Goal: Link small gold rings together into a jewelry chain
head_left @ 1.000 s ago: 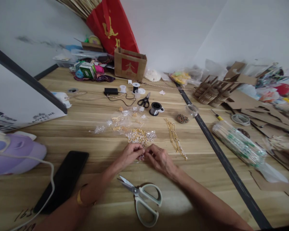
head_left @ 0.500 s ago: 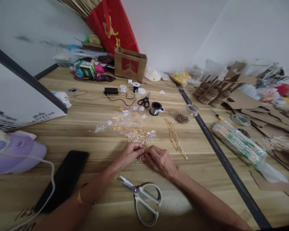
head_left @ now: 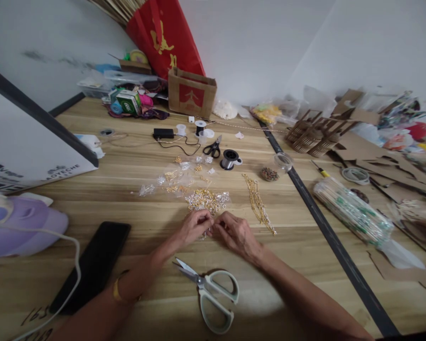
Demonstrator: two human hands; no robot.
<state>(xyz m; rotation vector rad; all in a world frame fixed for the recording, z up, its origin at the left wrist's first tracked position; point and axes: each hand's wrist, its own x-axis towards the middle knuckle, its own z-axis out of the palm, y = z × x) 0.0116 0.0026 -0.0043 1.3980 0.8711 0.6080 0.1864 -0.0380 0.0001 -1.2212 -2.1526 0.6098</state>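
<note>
My left hand (head_left: 195, 226) and my right hand (head_left: 235, 232) meet fingertip to fingertip over the wooden table (head_left: 135, 208), both pinched on a small metal piece that is too tiny to name. Just beyond the fingers lies a heap of gold and silver jewellery findings (head_left: 203, 200). A gold chain (head_left: 258, 204) stretches out to the right of the hands. Pale green scissors (head_left: 213, 292) lie half open on the table between my forearms. A gold bangle sits on my left wrist.
A black phone (head_left: 92, 265) and a lilac device with a white cable (head_left: 21, 227) lie at the left. Small bags of findings (head_left: 173, 177), black scissors (head_left: 213, 149), a thread spool (head_left: 230, 160) and a bead jar (head_left: 270, 174) sit further back. Cardboard pieces and a bag of sticks (head_left: 351, 210) fill the right.
Both hands stay pinched together at the same spot, with only slight finger movement. Nothing else has shifted.
</note>
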